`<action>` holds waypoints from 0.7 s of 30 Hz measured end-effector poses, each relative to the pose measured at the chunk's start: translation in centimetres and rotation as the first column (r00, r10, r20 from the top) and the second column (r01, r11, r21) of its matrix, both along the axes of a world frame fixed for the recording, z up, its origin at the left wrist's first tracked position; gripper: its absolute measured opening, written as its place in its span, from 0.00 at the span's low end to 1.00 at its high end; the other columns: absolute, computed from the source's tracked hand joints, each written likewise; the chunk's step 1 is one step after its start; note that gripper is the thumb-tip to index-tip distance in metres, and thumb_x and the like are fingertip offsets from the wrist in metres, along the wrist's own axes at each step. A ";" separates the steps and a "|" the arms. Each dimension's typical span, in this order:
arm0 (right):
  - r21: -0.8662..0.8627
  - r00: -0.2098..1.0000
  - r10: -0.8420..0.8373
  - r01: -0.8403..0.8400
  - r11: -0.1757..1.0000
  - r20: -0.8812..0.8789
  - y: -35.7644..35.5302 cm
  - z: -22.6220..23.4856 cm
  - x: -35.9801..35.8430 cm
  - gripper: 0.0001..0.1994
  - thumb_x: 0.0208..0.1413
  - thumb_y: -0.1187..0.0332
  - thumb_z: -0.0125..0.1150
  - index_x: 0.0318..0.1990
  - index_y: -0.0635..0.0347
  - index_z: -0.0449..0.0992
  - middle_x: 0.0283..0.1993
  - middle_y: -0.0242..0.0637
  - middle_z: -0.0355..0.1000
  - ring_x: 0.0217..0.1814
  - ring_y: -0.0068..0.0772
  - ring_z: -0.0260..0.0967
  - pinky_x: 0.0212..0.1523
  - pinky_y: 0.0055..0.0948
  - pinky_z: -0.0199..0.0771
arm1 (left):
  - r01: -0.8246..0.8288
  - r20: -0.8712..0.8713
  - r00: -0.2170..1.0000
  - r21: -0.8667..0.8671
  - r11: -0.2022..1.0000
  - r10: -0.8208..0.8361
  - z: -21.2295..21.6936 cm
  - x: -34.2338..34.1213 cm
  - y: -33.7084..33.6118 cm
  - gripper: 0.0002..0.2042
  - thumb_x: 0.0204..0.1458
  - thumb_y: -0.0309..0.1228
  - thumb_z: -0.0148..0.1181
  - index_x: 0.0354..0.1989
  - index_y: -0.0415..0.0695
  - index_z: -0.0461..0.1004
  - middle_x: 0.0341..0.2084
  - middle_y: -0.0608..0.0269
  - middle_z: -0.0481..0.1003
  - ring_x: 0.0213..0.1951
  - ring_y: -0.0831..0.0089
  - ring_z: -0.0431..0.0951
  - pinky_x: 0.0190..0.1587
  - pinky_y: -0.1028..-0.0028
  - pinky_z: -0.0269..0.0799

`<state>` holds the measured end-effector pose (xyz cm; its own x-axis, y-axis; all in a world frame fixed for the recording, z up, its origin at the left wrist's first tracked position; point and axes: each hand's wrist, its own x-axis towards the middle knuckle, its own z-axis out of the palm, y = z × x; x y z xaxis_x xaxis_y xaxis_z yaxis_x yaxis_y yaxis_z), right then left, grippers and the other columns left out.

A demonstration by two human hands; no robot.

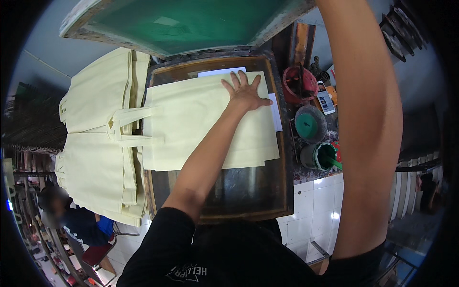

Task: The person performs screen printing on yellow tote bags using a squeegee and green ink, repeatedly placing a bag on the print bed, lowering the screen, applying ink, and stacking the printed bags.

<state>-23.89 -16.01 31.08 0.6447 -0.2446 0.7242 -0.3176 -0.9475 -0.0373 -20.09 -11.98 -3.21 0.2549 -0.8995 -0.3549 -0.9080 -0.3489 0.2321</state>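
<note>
I record the left hand [245, 94] laid palm-down on the cream bag [191, 115], fingers spread apart. The bag lies directly under the hand on the glass-topped surface [263, 191]; its handles run left of the hand, over the bag stacks [98, 91]. A white card [276, 115] projects from beneath the bag, just beside the thumb. The right arm [366, 119] extends out of frame; from my post I cannot tell the right hand's state. Beyond the left hand I observe a green screen [191, 24], tilted up. To its right stand a red bucket [289, 93], a phone [326, 101], a bowl [321, 119] of green ink and a jar [308, 158].
</note>
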 end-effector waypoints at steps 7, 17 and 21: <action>0.152 0.975 -0.141 0.167 0.974 -0.171 7.5 -4.8 -4.1 0.12 0.57 0.59 0.67 0.36 0.60 0.83 0.31 0.44 0.79 0.31 0.45 0.75 0.37 0.41 0.75 | -0.394 -0.781 0.505 -0.587 0.707 -0.367 7.3 2.2 11.1 0.37 0.60 0.51 0.63 0.69 0.37 0.62 0.59 0.37 0.73 0.63 0.47 0.72 0.66 0.51 0.65; 0.393 0.997 0.059 -0.034 0.919 -0.050 18.2 -25.1 -11.2 0.12 0.48 0.63 0.76 0.32 0.58 0.78 0.30 0.36 0.76 0.31 0.42 0.73 0.32 0.40 0.69 | -0.682 -0.990 -0.115 0.138 0.718 0.081 -1.9 -1.5 35.2 0.17 0.67 0.36 0.57 0.45 0.30 0.79 0.34 0.48 0.83 0.33 0.64 0.85 0.39 0.67 0.80; 0.415 0.978 0.118 -0.037 0.909 -0.171 20.2 -28.3 -11.4 0.12 0.50 0.62 0.74 0.31 0.57 0.77 0.30 0.34 0.75 0.32 0.40 0.74 0.32 0.38 0.69 | -0.638 -0.980 -0.112 0.197 0.744 0.164 -4.2 -1.6 35.2 0.16 0.66 0.38 0.58 0.40 0.33 0.79 0.31 0.52 0.83 0.27 0.71 0.83 0.33 0.73 0.76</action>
<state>-35.27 4.15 2.80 0.7879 -0.4356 0.4353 -0.2829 -0.8839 -0.3725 -21.72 23.17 -7.41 0.2751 -0.8575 -0.4348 0.5013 -0.2580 0.8259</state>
